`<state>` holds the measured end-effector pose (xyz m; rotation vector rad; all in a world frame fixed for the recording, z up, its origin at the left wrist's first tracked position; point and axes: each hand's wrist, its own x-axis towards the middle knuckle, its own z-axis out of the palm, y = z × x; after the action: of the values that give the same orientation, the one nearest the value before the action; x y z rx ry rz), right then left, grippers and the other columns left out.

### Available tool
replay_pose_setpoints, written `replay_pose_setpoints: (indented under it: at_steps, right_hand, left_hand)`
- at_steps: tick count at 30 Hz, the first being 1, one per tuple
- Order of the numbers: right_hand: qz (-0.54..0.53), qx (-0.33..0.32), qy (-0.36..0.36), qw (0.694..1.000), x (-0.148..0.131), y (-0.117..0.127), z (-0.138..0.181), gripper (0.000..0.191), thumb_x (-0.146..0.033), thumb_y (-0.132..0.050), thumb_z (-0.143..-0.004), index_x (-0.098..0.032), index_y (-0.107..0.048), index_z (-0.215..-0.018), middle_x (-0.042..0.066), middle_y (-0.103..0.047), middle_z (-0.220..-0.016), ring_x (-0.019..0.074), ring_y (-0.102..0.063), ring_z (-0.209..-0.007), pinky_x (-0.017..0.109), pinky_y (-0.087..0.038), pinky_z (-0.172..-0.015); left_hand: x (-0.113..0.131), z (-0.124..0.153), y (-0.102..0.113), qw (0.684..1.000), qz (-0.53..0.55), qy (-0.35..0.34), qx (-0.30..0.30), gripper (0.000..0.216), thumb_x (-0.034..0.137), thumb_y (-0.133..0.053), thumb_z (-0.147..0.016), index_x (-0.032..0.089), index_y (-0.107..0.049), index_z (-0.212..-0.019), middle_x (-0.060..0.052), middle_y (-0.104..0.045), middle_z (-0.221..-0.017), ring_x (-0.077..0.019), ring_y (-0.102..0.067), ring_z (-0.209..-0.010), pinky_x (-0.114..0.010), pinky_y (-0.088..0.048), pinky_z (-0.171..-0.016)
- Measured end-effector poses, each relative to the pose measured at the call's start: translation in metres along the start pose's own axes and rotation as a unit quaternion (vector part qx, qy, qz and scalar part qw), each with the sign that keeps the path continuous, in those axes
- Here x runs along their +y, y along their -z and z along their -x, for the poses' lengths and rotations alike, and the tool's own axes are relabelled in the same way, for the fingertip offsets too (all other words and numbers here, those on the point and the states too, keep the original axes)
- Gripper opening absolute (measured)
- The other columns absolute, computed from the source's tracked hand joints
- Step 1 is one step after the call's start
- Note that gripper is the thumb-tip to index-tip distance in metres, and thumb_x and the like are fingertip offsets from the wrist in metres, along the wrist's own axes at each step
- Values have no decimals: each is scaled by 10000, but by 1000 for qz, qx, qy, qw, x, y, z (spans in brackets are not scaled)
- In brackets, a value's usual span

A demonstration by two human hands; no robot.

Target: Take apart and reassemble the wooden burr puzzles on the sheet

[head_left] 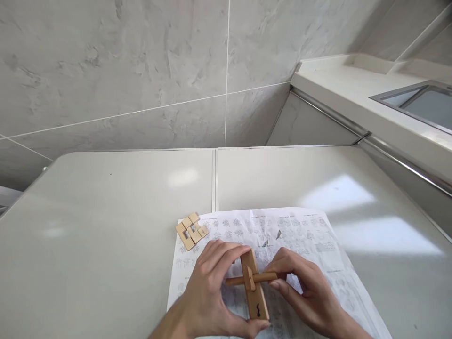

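Note:
Between my hands is a cross-shaped wooden puzzle, a longer flat bar with a thinner rod running crosswise through its middle. A black squiggle marks the near end of the bar. My left hand grips the bar lengthwise, fingertips at its far end and thumb at its near end. The thumb and fingers of my right hand pinch the right end of the rod. Underneath lies a creased white instruction sheet printed with rows of small diagrams.
Several small light wooden pieces, grouped in a flat block, lie at the sheet's upper left corner. A pale table with a centre seam holds everything. Behind stands a grey tiled wall. A white counter with a sink is at right.

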<state>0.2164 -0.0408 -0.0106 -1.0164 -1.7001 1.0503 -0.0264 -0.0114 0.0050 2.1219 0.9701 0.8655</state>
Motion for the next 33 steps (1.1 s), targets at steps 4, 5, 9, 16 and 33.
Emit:
replay_pose_setpoints:
  at_steps: [4, 5, 9, 16, 33]
  right_hand:
    - [37, 36, 27, 998, -1, -3, -2, 104, -201, -627, -1100, -244, -718, -1127, 30, -681, -840, 190, -627, -682, 299, -512, -607]
    - [44, 39, 28, 998, -1, -3, -3, 112, -194, -625, -1100, -245, -720, -1131, 27, -677, -841, 190, -631, -686, 298, -515, -612]
    - [48, 34, 18, 998, 1, -3, -3, 114, -205, -627, -1107, -253, -727, -1128, 24, -684, -852, 186, -635, -696, 294, -517, -623]
    - [-15, 5, -32, 999, 6, -1, -3, 124, -322, -581, -1140, -283, -684, -1197, 59, -706, -1018, 221, -673, -857, 318, -569, -732]
    - [-29, -66, -93, 993, 6, 1, 1, 300, -504, -695, -1067, -254, -727, -1229, 58, -787, -955, 242, -733, -818, 331, -588, -756]
  left_hand:
    - [4, 0, -3, 1000, 2, 6, 6, 1026, 617, -971, -610, 268, -529, -1468, -100, -752, -1161, -328, -730, -979, -490, -598, -887]
    - [5, 0, -5, 1000, 3, 3, 8, 1027, 608, -974, -604, 269, -522, -1462, -94, -751, -1150, -322, -729, -965, -490, -598, -884]
    - [6, -1, -8, 1000, 6, -4, 18, 1003, 595, -964, -611, 268, -513, -1445, -84, -748, -1127, -308, -725, -942, -481, -600, -869]
    - [4, 3, -7, 998, 48, 40, 25, 948, 635, -971, -644, 287, -562, -1425, -77, -748, -1156, -318, -724, -1017, -482, -617, -917]
    - [4, 7, -9, 991, 126, 50, 22, 983, 632, -953, -715, 344, -497, -1537, -96, -702, -1258, -330, -690, -1097, -501, -614, -958]
